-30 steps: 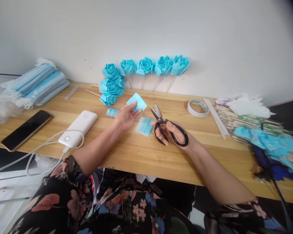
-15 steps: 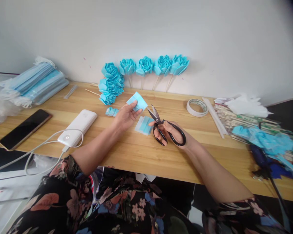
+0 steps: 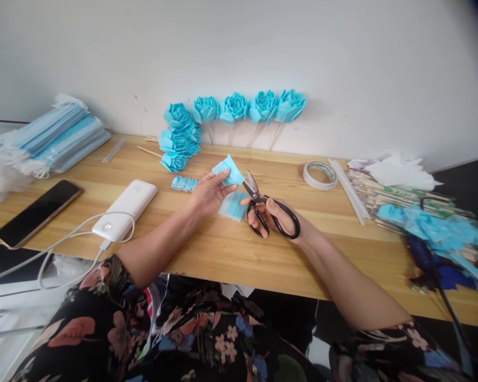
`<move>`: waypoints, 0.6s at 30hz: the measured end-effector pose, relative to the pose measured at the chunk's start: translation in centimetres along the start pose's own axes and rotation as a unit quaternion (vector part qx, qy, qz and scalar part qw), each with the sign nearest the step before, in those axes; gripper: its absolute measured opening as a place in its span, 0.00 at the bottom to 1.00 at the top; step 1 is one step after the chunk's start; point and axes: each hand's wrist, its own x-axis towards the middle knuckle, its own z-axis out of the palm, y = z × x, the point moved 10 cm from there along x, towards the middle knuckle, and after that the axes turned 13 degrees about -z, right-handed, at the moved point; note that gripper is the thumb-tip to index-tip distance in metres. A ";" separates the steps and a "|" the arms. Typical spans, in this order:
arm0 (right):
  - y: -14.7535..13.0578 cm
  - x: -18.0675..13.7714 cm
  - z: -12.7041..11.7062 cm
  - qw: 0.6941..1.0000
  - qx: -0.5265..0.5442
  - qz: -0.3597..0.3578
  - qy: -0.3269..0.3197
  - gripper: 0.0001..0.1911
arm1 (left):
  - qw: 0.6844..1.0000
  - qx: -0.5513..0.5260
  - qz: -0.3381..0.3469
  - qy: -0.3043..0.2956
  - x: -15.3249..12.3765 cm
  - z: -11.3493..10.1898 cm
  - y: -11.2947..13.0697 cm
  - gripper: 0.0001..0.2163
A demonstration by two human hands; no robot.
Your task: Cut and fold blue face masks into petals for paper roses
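Between thumb and fingers my left hand (image 3: 212, 189) pinches a small blue fabric piece (image 3: 232, 173), tilted up above the table. My right hand (image 3: 279, 215) has its fingers through the black handles of a pair of scissors (image 3: 255, 195). The scissor blades are spread, and their tips are at the right edge of the blue piece. Under the hands lie more blue and white fabric pieces (image 3: 233, 206). Small folded blue pieces (image 3: 183, 183) lie just left of my left hand.
Blue fabric flowers on sticks (image 3: 234, 109) lean on the wall; others lie in a heap (image 3: 179, 139). At left are stacked face masks (image 3: 53, 138), a phone (image 3: 39, 213) and a cabled power bank (image 3: 125, 208). At right are a tape roll (image 3: 320, 175), white sticks (image 3: 347, 191) and blue scraps (image 3: 430, 227).
The blue piece has turned in my left hand and moved slightly right, closer to the scissors. The scissors stay spread, with their tips now at its edge.
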 end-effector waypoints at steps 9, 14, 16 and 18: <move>0.3 0.0 0.3 1.000 0.014 0.003 -0.023 0.33 | 1.000 0.013 0.015 0.008 -0.1 -0.1 0.6 0.05; 0.5 0.0 0.1 1.000 0.019 0.006 -0.009 0.33 | 0.999 0.040 0.016 -0.011 0.1 0.3 0.1 0.03; 0.6 0.1 0.0 1.000 0.023 0.009 -0.003 0.33 | 0.999 0.051 0.011 -0.016 0.2 0.3 -0.3 0.02; 0.6 0.2 0.1 1.000 0.027 0.009 0.007 0.34 | 0.998 0.057 0.006 -0.017 0.3 0.3 -0.6 0.02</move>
